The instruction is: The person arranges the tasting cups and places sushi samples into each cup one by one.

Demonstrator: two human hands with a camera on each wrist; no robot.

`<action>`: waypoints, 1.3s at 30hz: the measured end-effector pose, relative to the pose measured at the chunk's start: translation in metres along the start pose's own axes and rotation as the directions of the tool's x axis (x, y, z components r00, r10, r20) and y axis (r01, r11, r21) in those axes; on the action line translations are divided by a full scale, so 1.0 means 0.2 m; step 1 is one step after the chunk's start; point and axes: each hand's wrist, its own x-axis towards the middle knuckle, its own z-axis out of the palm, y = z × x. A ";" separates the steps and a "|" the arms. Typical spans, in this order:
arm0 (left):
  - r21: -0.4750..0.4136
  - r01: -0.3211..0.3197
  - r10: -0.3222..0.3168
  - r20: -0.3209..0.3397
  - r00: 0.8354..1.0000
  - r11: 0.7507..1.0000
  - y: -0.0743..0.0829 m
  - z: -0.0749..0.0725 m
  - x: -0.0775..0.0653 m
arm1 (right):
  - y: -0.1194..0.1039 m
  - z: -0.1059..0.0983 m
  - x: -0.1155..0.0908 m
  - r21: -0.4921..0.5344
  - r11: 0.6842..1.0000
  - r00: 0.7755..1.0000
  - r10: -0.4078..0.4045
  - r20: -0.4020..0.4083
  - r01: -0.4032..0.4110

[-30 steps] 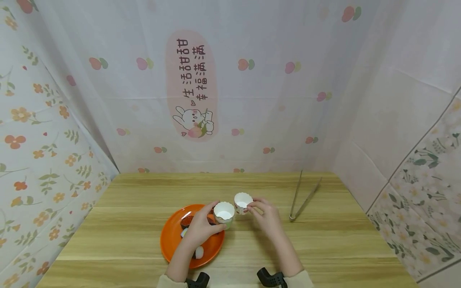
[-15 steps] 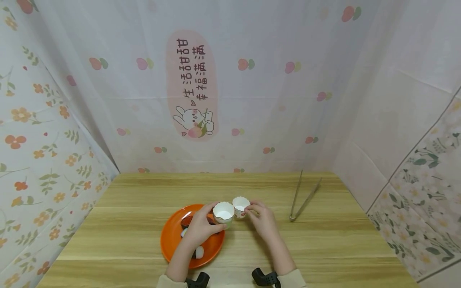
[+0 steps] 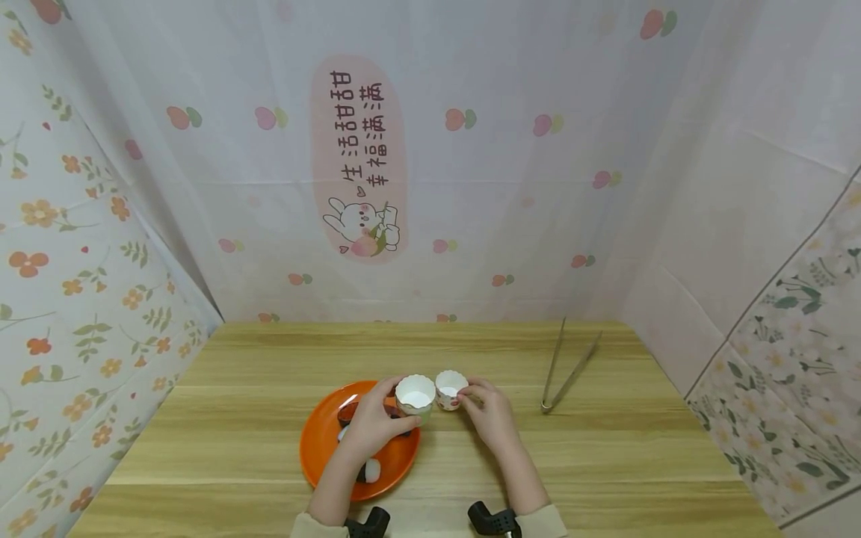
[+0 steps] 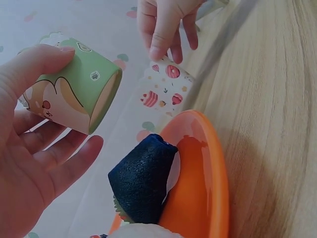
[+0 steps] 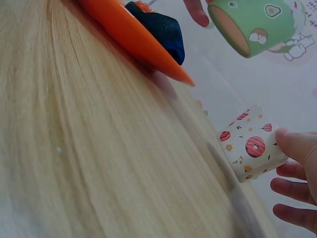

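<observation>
My left hand (image 3: 374,420) grips a green paper baking cup (image 4: 81,82) with a cartoon animal print, thumb on one side and fingers on the other. It is lifted above the right part of an orange plate (image 3: 316,459). To its right, my right hand (image 3: 491,411) pinches a smaller white baking cup (image 5: 250,144) printed with donuts and sweets by its wall. That cup stands upright, its base close to the tabletop. Both cups show white, bare insides in the head view. A dark seaweed-wrapped sushi piece (image 4: 143,178) lies on the plate beneath my left hand.
Metal tongs (image 3: 546,407) lie spread on the wooden table (image 3: 639,463) at the right. More sushi pieces, one with a white top (image 3: 372,471), sit on the plate, partly hidden by my left forearm. Printed cloth (image 3: 504,187) hangs behind the table and along both sides.
My right hand has brought the white cup down and slightly left, nearer the table and the green cup. My left hand and the green cup have shifted only slightly to the left.
</observation>
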 end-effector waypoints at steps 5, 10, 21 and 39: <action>-0.030 0.001 -0.001 0.004 1.000 1.000 0.00 0.00 0.00 | 0.00 0.00 0.00 -0.013 1.000 1.000 0.019 0.007 -0.018; -0.050 0.011 -0.011 0.007 1.000 0.999 0.01 -0.01 -0.01 | 0.01 0.00 -0.01 -0.025 1.000 1.000 0.019 0.021 -0.018; -0.044 -0.023 0.024 0.007 1.000 0.999 0.00 -0.01 -0.01 | 0.00 -0.01 -0.01 -0.022 1.000 1.000 0.017 0.024 -0.016; 0.000 -0.016 0.016 -0.004 1.000 1.000 -0.02 -0.01 0.00 | -0.01 -0.05 0.00 -0.074 0.997 1.000 -0.020 0.015 0.021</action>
